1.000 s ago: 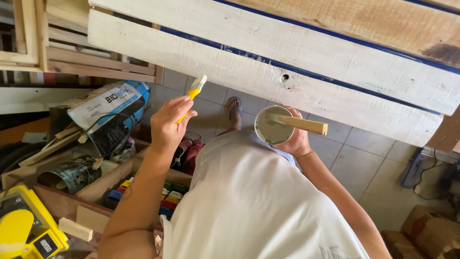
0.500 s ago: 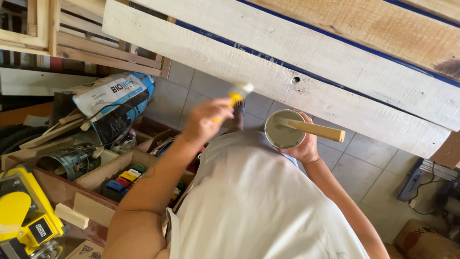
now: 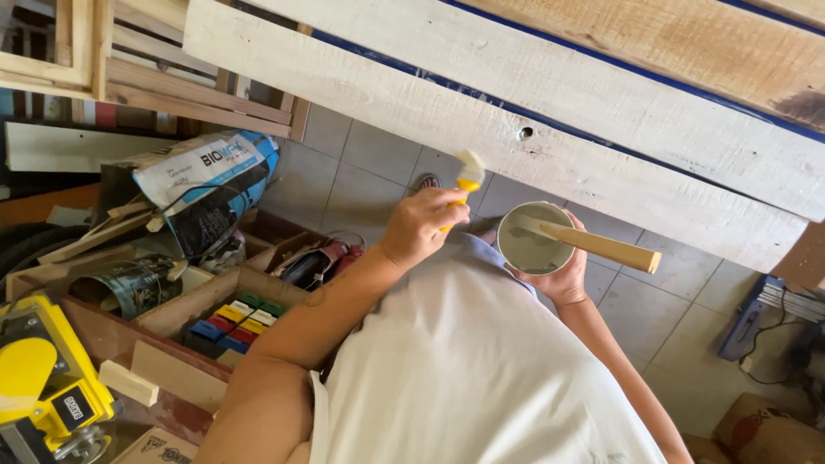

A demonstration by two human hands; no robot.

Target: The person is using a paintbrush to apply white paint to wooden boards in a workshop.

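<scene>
My left hand (image 3: 421, 228) is shut on a small yellow-handled putty knife (image 3: 468, 174) with pale paste on its blade, just left of the cup and below the plank. My right hand (image 3: 565, 279) grips a round white cup (image 3: 531, 245) of grey-white paste from beneath. A wooden stick (image 3: 601, 247) rests in the cup and pokes out to the right. Just above both hands runs a long white-painted plank (image 3: 412, 90) with a blue edge line and a small hole (image 3: 525, 133).
A printed sack (image 3: 202, 176) leans at the left on the tiled floor (image 3: 361, 172). Below it stand a wooden box of coloured blocks (image 3: 236, 314), a tin can (image 3: 129, 288) and a yellow machine (image 3: 43, 387). A blue tool (image 3: 756, 318) lies at the right.
My left hand has carried the putty knife to the right, from well left of the cup to close beside its rim. The cup stays in my right hand.
</scene>
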